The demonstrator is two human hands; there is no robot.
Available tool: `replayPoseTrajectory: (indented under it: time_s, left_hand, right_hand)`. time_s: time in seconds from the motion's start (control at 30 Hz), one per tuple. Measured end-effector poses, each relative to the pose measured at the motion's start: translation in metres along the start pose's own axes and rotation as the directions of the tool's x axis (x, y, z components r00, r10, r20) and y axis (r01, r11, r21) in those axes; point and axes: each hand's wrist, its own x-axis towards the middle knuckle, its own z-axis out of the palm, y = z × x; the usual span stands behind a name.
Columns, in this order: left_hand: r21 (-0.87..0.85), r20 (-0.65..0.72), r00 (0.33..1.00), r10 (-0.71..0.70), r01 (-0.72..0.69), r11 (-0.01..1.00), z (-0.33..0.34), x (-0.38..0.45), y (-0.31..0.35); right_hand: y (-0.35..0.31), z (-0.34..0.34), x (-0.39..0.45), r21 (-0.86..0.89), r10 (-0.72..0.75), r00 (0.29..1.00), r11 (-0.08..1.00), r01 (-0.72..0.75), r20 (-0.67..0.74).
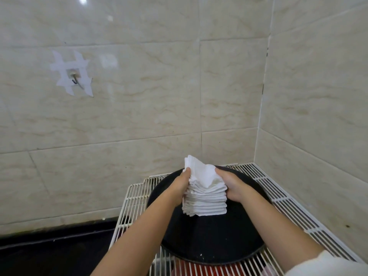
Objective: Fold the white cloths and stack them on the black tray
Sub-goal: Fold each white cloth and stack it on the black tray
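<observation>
1. Step in hand: stacking. A tall stack of folded white cloths (pixel 205 198) stands on the black tray (pixel 211 236), which rests on a white wire rack (pixel 294 208).
2. The left hand (pixel 180 186) grips the stack's left side, fingers curled over the upper layers. The right hand (pixel 232 186) holds the right side, thumb on the top cloth (pixel 199 171).
3. The top cloth sits crumpled and raised, not flat.
4. Next move, as judged: press that cloth flat and square the edges; the stack is tall and could lean.
5. No brands, labels or legible writing. White tape (pixel 72 73) surrounds a wall hook (pixel 75 78).
</observation>
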Motion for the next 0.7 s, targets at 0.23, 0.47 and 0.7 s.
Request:
replayPoseTrajectory:
  time_s: [0.23,0.47,0.7]
  left_hand:
    - [0.165,-0.042,0.998,0.039,-0.032,0.986,-0.002,-0.006,0.000]
    - [0.612,0.012,0.895,0.446,-0.360,0.704,-0.003,-0.006,0.000]
    - [0.522,-0.016,0.901,0.434,-0.363,0.772,-0.003,-0.014,0.007]
  right_hand:
    - [-0.004,-0.003,-0.009,-0.464,-0.180,0.969,0.882,0.083,-0.169]
    - [-0.002,0.001,-0.016,-0.728,-0.490,0.814,0.674,0.126,-0.313]
    - [0.004,0.000,-0.032,-0.754,-0.503,0.808,0.646,0.114,-0.308]
